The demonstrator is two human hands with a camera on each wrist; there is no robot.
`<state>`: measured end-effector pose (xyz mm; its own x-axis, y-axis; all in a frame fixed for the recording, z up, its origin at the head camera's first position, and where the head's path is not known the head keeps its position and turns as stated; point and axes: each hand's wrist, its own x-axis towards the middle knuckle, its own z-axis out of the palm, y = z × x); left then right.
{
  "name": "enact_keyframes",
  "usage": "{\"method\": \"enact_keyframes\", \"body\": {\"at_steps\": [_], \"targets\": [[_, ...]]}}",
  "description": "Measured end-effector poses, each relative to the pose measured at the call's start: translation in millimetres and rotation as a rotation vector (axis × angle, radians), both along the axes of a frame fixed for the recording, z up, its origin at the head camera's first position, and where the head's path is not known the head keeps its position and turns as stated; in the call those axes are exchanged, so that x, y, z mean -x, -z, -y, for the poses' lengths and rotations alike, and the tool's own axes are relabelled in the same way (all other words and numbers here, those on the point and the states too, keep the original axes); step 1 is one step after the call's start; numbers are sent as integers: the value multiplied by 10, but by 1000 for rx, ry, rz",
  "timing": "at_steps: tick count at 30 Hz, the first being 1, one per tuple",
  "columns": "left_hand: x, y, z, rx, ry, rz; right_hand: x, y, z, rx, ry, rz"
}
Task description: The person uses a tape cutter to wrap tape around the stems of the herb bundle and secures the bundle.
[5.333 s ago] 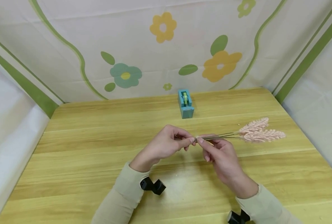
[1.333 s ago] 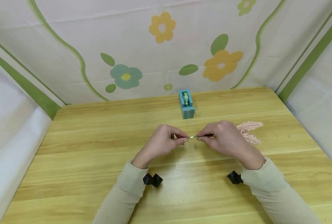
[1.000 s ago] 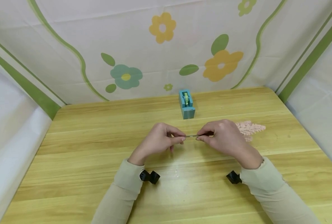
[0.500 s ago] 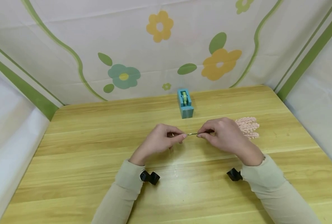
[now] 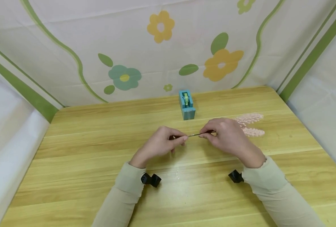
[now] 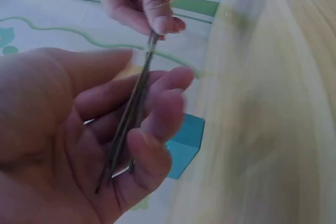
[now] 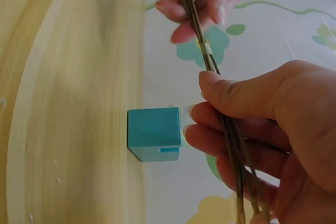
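Observation:
My right hand (image 5: pixel 227 135) pinches a small bundle of crochet flowers by its thin dark stems (image 7: pixel 198 22). Their fluffy pink heads (image 5: pixel 251 118) stick out beyond that hand on the right. A short pale, shiny band, like tape, wraps the stems (image 6: pixel 137 90) between the two hands. Around the free stem ends curl the fingers of my left hand (image 5: pixel 163 142); in the left wrist view its blurred thumb lies beside the stems. The bundle is held roughly level above the wooden table (image 5: pixel 99 176).
A blue tape dispenser (image 5: pixel 188 113) with a greenish roll stands just behind the hands. Behind the table's far edge hangs a white cloth (image 5: pixel 71 28) printed with flowers. Each wrist carries a black camera (image 5: pixel 150 179).
The right hand has turned from palm-up to knuckles-up on the stems since the earliest frame. Over the last second the pink heads have swung round and spread apart; the hands keep close to their places.

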<state>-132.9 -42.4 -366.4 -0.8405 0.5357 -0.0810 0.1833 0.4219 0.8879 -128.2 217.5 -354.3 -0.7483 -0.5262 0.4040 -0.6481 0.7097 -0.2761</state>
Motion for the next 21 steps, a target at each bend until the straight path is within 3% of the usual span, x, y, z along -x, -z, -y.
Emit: {"method": "enact_keyframes", "body": {"at_steps": [3,8,15,21], "targets": [[-2,-6,-1,13,3,-45,4,2,17,-38,16,-14],[-5,18,-21,21,-54,-130,7,14,33,-80,-2,12],[-6,14,-34,68,-64,-140,24,62,51,5,3,-170],[-9,18,-46,68,-161,-250,49,82,84,-7,0,-144]]}}
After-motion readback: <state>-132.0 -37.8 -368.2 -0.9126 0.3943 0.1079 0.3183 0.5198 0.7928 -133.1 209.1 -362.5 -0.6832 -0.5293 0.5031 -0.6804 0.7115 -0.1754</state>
